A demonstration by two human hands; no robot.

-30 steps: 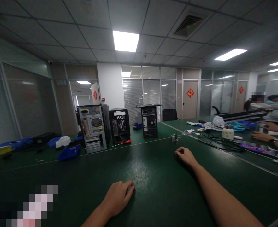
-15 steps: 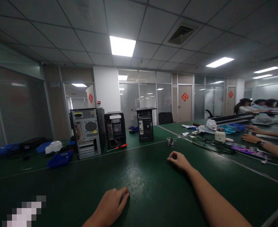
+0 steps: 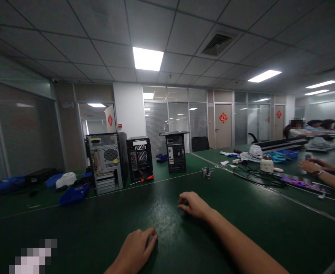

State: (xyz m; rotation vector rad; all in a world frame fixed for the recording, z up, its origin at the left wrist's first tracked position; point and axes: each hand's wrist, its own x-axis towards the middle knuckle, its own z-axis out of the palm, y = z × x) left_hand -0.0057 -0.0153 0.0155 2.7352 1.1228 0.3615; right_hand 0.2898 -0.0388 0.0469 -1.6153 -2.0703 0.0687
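Observation:
My left hand (image 3: 135, 249) lies palm down on the green table mat (image 3: 167, 213) near the front edge, fingers loosely together and curled over the mat; whether anything is under them stays hidden. My right hand (image 3: 194, 204) rests farther out on the mat with its fingers curled around a small dark object I cannot make out. A small metal part (image 3: 206, 172) stands on the mat beyond the right hand.
Three computer tower cases (image 3: 106, 161) stand at the back left, with a red-handled screwdriver (image 3: 143, 179) in front and blue trays (image 3: 73, 194) to the left. Cables, a white device (image 3: 266, 164) and another person's hands (image 3: 312, 167) are at the right.
My right hand has slid back toward me and to the left across the mat, still curled. The left hand has stayed nearly in place.

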